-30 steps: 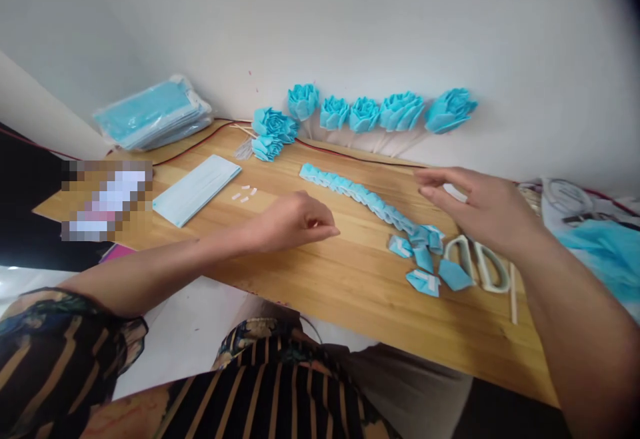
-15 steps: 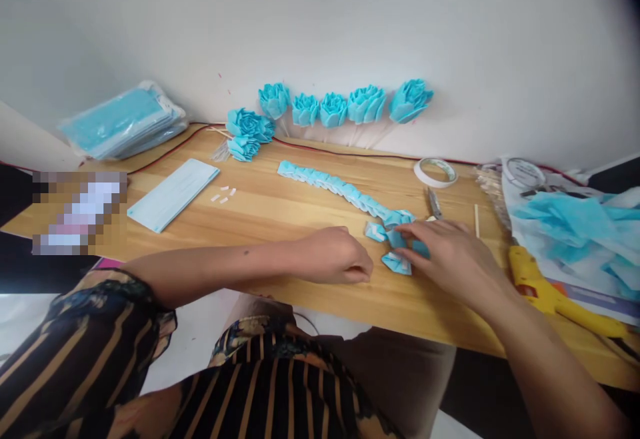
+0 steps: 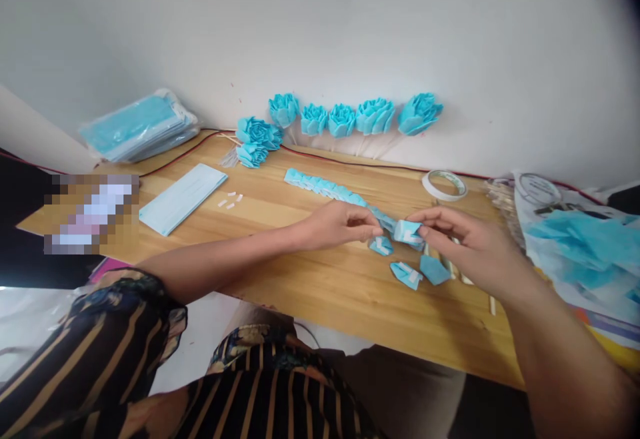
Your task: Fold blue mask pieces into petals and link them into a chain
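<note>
Between the thumb and fingers of my right hand is a folded blue petal with a strip of white tape on it, raised just over the wood. My left hand is closed in a pinch beside it, and whatever its fingertips hold is hidden. Just below those fingertips is a small blue folded petal. Nearer the table's front lie a taped blue petal and a plain blue petal. A row of overlapping blue petals runs from the back toward my hands.
Several blue fabric flowers lean on the wall. At the left are a stack of blue sheets, small white tape bits and a bagged pack. A tape roll and a blue scrap pile are at the right.
My right hand has picked up a taped petal from the table. My left hand has moved in closer to it, from a loose fist to a pinch. The view has shifted slightly.
</note>
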Motion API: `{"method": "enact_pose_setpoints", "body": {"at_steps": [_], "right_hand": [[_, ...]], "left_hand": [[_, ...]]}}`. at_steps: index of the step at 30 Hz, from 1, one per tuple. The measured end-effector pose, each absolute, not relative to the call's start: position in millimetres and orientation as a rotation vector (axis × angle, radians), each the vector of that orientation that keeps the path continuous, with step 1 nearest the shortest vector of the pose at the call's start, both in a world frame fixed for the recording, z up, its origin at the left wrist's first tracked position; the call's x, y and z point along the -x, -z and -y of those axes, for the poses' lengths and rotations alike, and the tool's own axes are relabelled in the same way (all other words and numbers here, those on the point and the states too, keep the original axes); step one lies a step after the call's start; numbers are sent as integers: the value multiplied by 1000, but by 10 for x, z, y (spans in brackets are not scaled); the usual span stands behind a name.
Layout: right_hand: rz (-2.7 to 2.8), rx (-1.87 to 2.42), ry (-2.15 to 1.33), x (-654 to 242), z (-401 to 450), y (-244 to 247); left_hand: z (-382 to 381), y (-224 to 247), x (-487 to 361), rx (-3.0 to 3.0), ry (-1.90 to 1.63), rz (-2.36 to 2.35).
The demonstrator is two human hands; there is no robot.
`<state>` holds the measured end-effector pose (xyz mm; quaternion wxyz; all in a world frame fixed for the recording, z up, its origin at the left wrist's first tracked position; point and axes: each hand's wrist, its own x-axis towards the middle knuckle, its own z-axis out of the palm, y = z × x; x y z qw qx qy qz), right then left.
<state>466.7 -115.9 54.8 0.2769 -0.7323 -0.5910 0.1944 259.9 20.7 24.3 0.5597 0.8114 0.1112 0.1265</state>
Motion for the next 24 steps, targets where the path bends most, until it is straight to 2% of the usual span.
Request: {"method": "enact_pose_setpoints", "body": {"at_steps": [7,12,24], "right_hand": [[1668,1773,-687,-4311,734,-560],[1452,1645,-783,-4357,515,-544],[1198,1567,-826,-4313,416,-141]], "left_hand": [[-318,-57,-2603,-1639,-405,-349],[-412,-85,-2610,-1517,-563,-526],[-477,21,-2645,-1408,-602,-587]]}}
